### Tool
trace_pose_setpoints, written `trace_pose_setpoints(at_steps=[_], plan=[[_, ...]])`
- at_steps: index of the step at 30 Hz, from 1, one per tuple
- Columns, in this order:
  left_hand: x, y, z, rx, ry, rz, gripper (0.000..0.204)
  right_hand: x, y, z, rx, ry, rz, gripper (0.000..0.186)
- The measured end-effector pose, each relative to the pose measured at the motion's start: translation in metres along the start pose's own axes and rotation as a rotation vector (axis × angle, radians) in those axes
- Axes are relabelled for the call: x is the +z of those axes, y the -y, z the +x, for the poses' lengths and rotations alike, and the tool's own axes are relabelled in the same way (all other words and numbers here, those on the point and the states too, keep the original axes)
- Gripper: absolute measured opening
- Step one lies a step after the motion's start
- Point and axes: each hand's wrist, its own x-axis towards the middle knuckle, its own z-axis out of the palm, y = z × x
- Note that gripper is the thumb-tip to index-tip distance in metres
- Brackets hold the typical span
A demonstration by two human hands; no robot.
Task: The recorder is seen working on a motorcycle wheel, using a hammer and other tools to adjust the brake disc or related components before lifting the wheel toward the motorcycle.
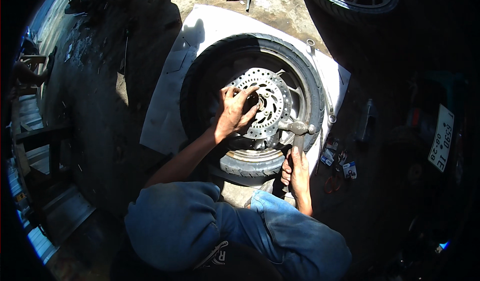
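Observation:
A motorcycle wheel with a black tyre (pixel 189 88) lies flat in front of me, its drilled brake disc (pixel 280 88) facing up. My left hand (pixel 232 112) reaches over the disc from the left. Its thumb and fingers curl in at the hub (pixel 263 102), around something small that the fingers and shadow hide. Below and right of the disc, my right hand (pixel 298 173) grips a hammer (pixel 298 142) by its handle. The hammer's metal head (pixel 296 127) is over the wheel's lower right part, apart from my left hand.
Under the wheel lies a white sheet (pixel 159 118). A long wrench (pixel 322 81) rests along the tyre's right side. Small packets (pixel 350 170) and a bottle (pixel 367 118) are at the right. Another wheel (pixel 345 8) stands at the far right, and a wooden frame (pixel 37 136) at the left.

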Motion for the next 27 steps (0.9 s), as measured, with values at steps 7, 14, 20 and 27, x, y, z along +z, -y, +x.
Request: trace_pose_setpoints(at_steps=[7, 14, 20, 27], plan=[[-0.002, 0.002, 0.001, 0.035, -0.049, -0.125, 0.056, 0.018, 0.04, -0.002, -0.597, -0.116, -0.705, 0.056], [0.022, 0.026, -0.018, -0.205, -0.284, -0.274, 0.044, 0.074, 0.113, 0.001, -0.625, 0.078, -1.012, 0.036], [0.009, 0.015, -0.008, -0.201, -0.308, -0.208, 0.043, 0.084, 0.128, -0.014, -1.183, 0.174, -0.776, 0.037], [0.007, 0.012, -0.007, -0.226, -0.23, -0.201, 0.044, 0.066, 0.038, 0.06, -0.643, 0.0, -1.243, 0.051]])
